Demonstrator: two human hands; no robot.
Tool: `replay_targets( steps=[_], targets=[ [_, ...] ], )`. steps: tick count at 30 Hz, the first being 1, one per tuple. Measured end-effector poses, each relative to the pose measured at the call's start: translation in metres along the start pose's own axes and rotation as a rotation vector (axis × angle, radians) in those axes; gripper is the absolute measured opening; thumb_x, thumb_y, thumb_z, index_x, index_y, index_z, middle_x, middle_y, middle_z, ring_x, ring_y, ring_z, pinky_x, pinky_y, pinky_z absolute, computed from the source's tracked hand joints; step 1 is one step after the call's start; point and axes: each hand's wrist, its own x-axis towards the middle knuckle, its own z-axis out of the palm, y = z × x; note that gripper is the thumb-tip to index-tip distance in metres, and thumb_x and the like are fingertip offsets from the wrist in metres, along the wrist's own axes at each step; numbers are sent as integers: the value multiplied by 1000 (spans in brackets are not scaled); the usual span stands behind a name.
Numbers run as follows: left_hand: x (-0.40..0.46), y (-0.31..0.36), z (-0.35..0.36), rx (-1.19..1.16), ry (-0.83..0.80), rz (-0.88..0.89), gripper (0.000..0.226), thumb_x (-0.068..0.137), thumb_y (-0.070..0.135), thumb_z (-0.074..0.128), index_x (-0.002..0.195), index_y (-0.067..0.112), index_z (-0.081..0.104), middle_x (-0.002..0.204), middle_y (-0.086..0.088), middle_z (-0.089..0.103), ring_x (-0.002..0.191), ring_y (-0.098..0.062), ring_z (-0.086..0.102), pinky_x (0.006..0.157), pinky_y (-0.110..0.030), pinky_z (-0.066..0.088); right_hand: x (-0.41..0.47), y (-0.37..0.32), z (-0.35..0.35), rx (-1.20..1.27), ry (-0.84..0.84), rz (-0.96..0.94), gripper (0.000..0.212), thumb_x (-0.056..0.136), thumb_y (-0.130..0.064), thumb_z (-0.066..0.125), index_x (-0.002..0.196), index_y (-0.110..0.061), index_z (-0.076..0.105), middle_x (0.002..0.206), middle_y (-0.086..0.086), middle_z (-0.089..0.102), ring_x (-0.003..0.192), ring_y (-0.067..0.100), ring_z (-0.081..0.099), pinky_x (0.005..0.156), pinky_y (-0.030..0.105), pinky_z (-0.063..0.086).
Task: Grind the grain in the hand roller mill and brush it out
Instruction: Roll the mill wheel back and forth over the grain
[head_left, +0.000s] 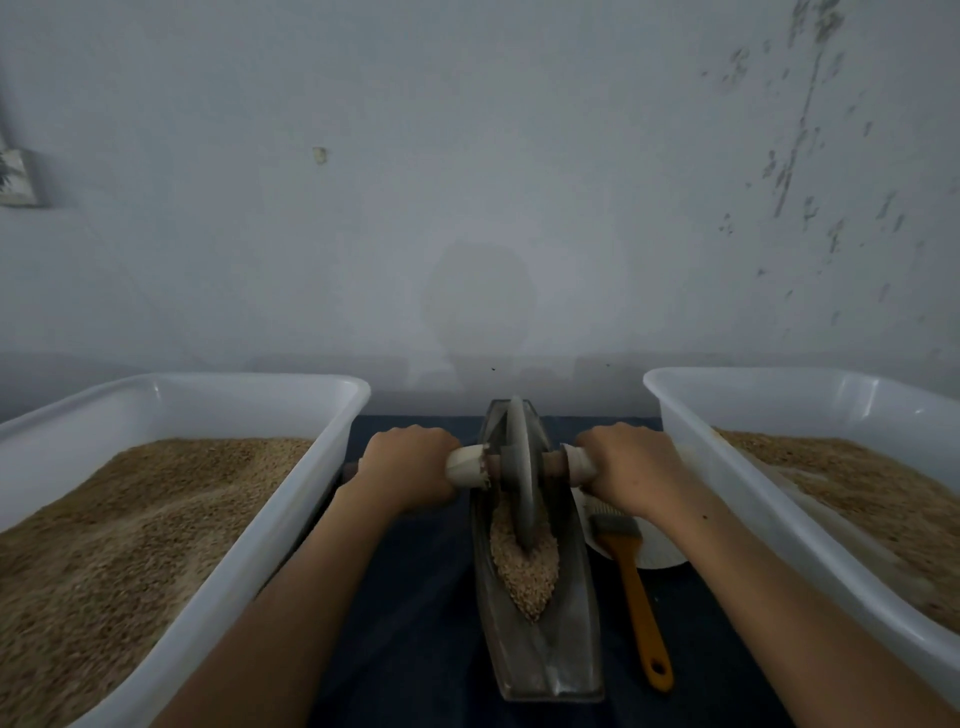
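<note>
Both hands are wrapped tight around the wooden axle (470, 466) of the mill — the left hand (408, 464) curled over the pale left handle, the right hand (631, 464) gripping the matching handle on the other side, knuckles up, forearms reaching in from below. Between them the grey stone wheel (519, 470) stands upright on its edge in the long, boat-shaped trough (545, 654), its lower rim sunk into a heap of grain (527, 574) that fills the middle of the channel; the near end of the trough lies bare. Room is scarce on either side: the left hand sits just beside the rim of a white tub (291, 499) heaped with grain, and the right hand is close against the wall of a second white tub (737, 488), also holding grain. Only a narrow strip of the dark blue bench (410, 597) shows between the tubs. Just right of the trough lies a brush (631, 582) with an orange handle, bristles away, its head over a white dish (660, 553) tucked under the right wrist. Behind everything rises a pale, scuffed wall (467, 182).
</note>
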Motion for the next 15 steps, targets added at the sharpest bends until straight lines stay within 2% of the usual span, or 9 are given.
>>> replay_targets(
  steps=[3,5,9,12,15],
  targets=[
    [0,1,5,21,95,-9,20,82,34,61,99,26,57,97,2,64,89,-19,60,67,-29,36,2,-1,11,-25,164,19,12,91,-22,54,83,-27,45,89,-4,63,82,18,57,73,30,36],
    [1,1,6,22,102,-10,20,82,34,60,100,26,57,98,2,64,90,-20,60,68,-29,36,3,-1,12,-18,180,13,15,91,-23,54,81,-27,43,88,-4,62,82,18,56,73,31,35],
    [1,-1,2,-17,-31,-13,29,79,35,65,106,28,61,100,3,65,89,-18,59,69,-30,37,3,-1,5,-46,91,-9,12,89,-22,55,82,-26,46,91,-2,62,84,19,58,69,30,35],
    [1,-2,-3,-76,-187,-24,35,75,35,70,109,29,62,92,6,61,79,-14,51,70,-30,37,1,2,-4,-43,-44,-37,5,86,-22,58,90,-20,55,93,0,63,85,20,59,66,29,39],
    [1,-1,-6,-63,-217,-14,35,75,37,70,108,29,62,91,6,61,76,-13,49,69,-30,36,0,5,-10,-7,-172,-49,12,84,-24,62,94,-18,61,90,1,64,82,18,61,64,27,42]
  ],
)
